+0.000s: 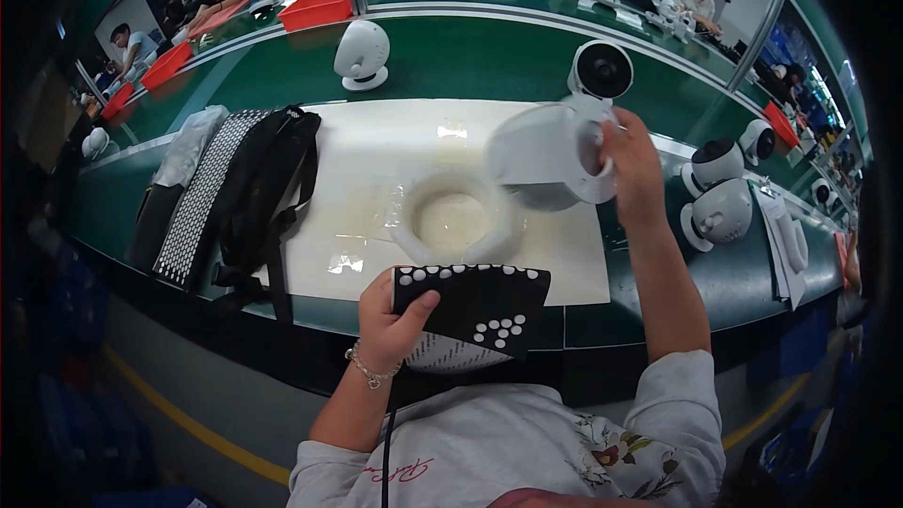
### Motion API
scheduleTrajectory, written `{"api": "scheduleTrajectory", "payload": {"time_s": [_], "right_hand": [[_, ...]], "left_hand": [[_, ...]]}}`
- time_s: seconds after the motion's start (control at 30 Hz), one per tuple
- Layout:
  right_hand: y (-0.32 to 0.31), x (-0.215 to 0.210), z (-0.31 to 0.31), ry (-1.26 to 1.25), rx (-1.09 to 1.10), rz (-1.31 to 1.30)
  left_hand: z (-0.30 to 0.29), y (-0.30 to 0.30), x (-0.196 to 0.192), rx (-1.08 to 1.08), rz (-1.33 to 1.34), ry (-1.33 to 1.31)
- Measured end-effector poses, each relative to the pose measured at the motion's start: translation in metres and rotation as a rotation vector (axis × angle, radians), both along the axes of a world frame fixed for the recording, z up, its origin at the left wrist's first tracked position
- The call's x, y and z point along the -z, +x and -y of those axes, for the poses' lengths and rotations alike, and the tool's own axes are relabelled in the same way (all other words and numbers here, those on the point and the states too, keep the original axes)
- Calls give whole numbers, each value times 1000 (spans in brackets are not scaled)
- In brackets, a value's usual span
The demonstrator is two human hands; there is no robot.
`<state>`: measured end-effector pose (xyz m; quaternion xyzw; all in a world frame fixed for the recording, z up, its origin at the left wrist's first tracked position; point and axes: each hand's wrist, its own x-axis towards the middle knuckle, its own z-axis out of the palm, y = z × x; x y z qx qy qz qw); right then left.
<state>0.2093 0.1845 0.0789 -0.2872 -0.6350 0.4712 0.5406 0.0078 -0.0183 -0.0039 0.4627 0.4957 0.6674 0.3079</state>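
We have a green workbench (470,61) stretching beyond both hands, and on it, ahead of our left hand (393,322) and right hand (634,165), a white sheet (343,146). Off to the left of our left hand lies a black strapped bag (268,183), beside a black strip dotted with white (209,193). Our hands are apart, each clamped on something: the left pinches a black sheet of round white stickers (451,301), the right grips a blurred white housing (536,146) at its round opening. We cannot tell whether the housing touches the surface below. Between our hands, just ahead of the left, sits a translucent white ring (502,230); just beyond the right stands a white round-headed unit with a black face (602,71)
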Motion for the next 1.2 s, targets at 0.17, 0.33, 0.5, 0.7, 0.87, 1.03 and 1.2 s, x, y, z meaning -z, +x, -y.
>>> {"api": "scheduleTrajectory", "payload": {"time_s": [0.17, 0.33, 0.5, 0.7, 0.87, 1.03, 1.2], "right_hand": [[-63, -4, 27, -159, -374, 97], [-63, 9, 28, 260, -134, 397], [-23, 1, 60, 430, -531, 324], [-30, 15, 70, 286, -563, 202], [-30, 15, 70, 140, -611, 142], [-25, 7, 68, 46, -592, 272], [-25, -4, 60, 249, -593, 389]], "left_hand": [[11, 0, -8, -8, 37, 24], [15, 0, -18, -70, 111, 74], [20, -5, -21, -152, 172, 69], [11, -2, -42, 23, 319, -4], [10, -2, -31, -50, 272, 107], [10, 3, -31, -118, 244, 68], [13, 2, -22, -183, 140, 101]]}}
